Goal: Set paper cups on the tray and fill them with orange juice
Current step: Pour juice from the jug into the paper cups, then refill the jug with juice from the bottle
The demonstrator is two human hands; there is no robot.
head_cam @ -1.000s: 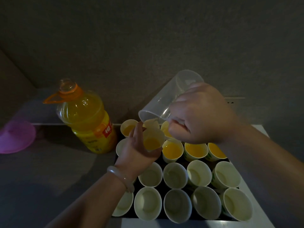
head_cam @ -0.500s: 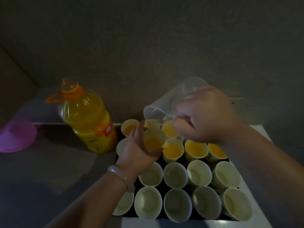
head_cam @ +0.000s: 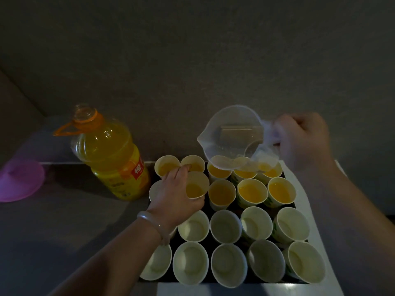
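Several paper cups stand in rows on a dark tray. The two far rows hold orange juice; the two near rows, such as one cup, hold none. My left hand grips a juice-filled cup in the second row. My right hand holds the handle of a clear plastic jug, raised above the far-right cups with its open mouth turned toward me. The jug looks empty. A big orange juice bottle stands uncapped left of the tray.
A purple plastic lid or funnel lies at the far left on the dark counter. A grey wall rises close behind the tray and bottle. The tray's right side rests on a white surface.
My right hand swung the jug up and to the right, away from the held cup, ending the pour. My left hand kept its grip on the same cup.
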